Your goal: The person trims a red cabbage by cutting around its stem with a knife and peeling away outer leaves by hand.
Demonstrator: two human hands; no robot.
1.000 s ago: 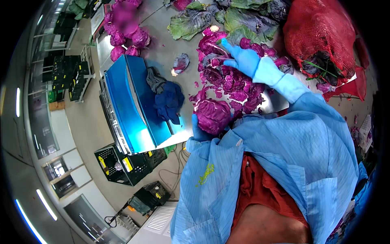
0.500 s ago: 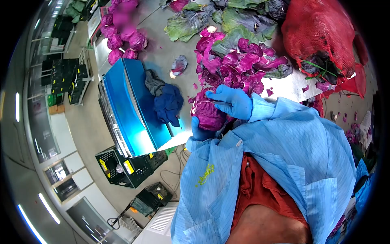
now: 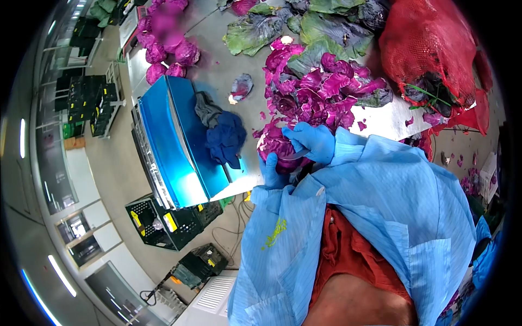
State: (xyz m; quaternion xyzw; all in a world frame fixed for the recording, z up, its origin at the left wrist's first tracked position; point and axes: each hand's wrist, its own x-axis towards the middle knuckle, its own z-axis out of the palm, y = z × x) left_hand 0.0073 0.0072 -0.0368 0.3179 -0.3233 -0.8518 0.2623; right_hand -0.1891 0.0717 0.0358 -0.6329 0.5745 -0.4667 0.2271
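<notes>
Head view: the left hand (image 3: 272, 173), gloved in blue, cups the near side of a purple cabbage (image 3: 275, 145) at the tabletop's (image 3: 217, 68) near edge, its thumb raised along the leaves and its other fingers largely hidden. The right hand (image 3: 312, 143), gloved alike, is curled closed against the cabbage's right side, gripping a thin, shiny blade (image 3: 296, 156) whose full shape is covered.

From the left, a dark perforated plastic crate (image 3: 155, 239) is on the floor, and smooth round cabbages (image 3: 187, 52) cluster on the grey, metallic tabletop. Nearer is a glossy blue angular casing (image 3: 176, 127), a crumpled blue cloth (image 3: 225, 138) against it. Beyond the hands lies a heap of curled, ruffled purple leaves (image 3: 315, 87); at right bulges a red mesh sack (image 3: 427, 51).
</notes>
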